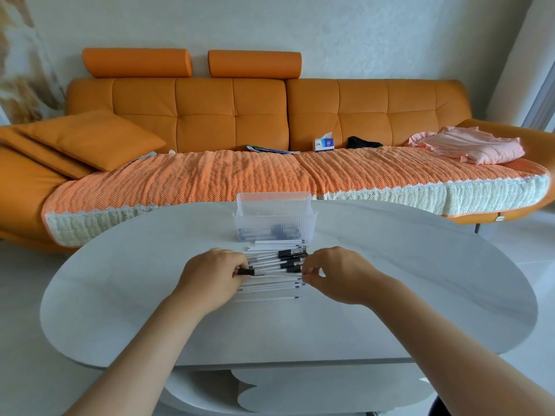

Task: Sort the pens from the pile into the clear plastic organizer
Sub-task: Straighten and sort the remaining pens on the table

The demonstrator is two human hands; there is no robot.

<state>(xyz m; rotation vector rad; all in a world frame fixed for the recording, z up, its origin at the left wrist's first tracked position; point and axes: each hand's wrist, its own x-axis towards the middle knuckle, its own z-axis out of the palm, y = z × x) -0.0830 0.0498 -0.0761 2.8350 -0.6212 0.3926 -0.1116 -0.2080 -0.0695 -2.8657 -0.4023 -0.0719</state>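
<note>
at pens (274, 263), left hand (214, 273), right hand (336, 271) pinch.

Pens (274, 265): we see them piled on the counter (120, 280).
Organizer (274, 219): just behind that pile.
Sofa (210, 115): behind the counter.

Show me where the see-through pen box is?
In the head view, the clear organizer stands centrally on the table, just beyond the pen pile.

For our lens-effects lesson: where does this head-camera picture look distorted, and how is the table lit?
Head view: wide-angle bending bows the sofa and table edge; light is soft and even, without glare; pens inside the clear organizer look hazy through its ribbed wall.
</note>
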